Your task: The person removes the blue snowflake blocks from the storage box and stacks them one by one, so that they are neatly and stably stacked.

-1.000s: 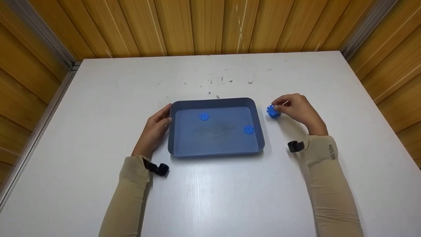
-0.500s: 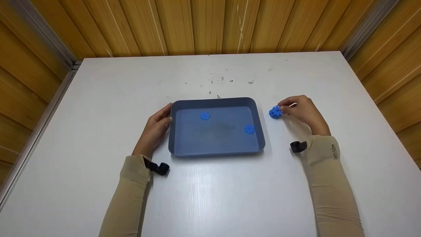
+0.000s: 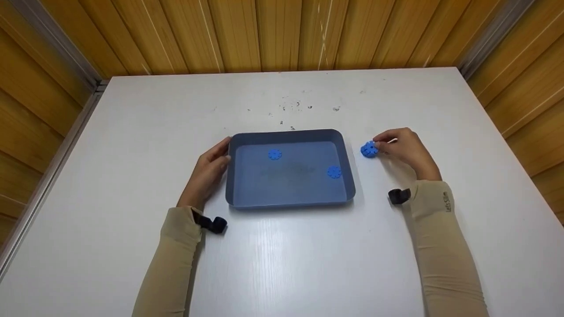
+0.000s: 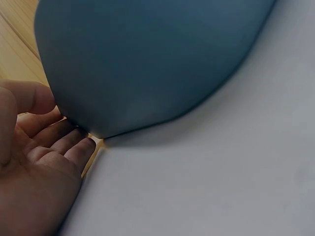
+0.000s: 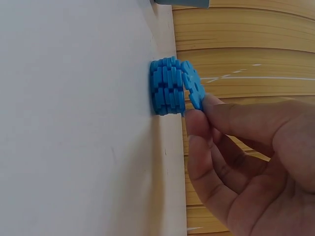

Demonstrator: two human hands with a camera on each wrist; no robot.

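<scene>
My right hand [image 3: 407, 150] pinches a blue notched plastic disc [image 5: 193, 83] between thumb and fingertips. In the right wrist view that disc leans at a slant at the top of a stack of matching discs [image 5: 166, 87], which stands on the table just right of the tray. My left hand [image 3: 206, 171] rests against the left side of a blue-grey rectangular tray [image 3: 291, 206], its thumb and fingertips touching the outer wall. Inside the tray, one blue disc [image 3: 275, 154] lies near the back and another disc [image 3: 334, 172] near the right wall.
The white table [image 3: 282, 264] has small dark scuff marks behind the tray. Yellow wooden panels [image 3: 282, 35] close off the back and both sides. A black wrist camera [image 3: 216, 225] is on the left sleeve, and another camera [image 3: 398, 196] on the right one.
Between one second and half a second ago, my right hand shifted slightly right with the disc at the stack. Since then it has hardly moved. My left hand stays at the tray.
</scene>
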